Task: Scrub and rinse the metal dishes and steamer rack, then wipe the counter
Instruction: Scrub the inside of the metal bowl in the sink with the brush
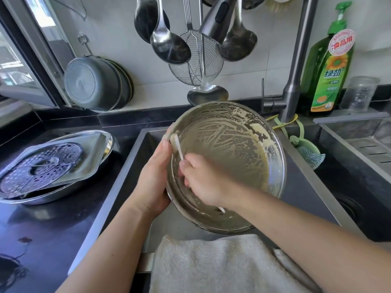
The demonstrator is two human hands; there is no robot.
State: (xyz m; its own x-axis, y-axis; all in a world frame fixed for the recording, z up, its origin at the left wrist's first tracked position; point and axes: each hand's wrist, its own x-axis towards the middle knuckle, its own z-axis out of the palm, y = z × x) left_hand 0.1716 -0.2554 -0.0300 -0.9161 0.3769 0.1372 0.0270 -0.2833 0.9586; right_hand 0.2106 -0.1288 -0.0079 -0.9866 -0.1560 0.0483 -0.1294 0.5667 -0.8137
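Round pan (232, 144): tilted over the sink (127, 166), smeared with pale batter, not rinsed
Left hand (154, 178): fingers curled round the pan's left rim
Right hand (203, 178): closed round a pale scraper (176, 144), inside the pan
Steamer rack (38, 166): on a square tray (93, 144) left of the sink, seemingly unwashed
Worktop (42, 229): wiping seems not begun

two bare forearms, no sleeves; left hand (155, 176), right hand (203, 179) ungloved.

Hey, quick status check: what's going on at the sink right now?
Left hand grips metal bowl rim, tilted over sink. Right hand holds scraper, scraping batter. Steamer rack waits on counter, left. Nothing in the way.
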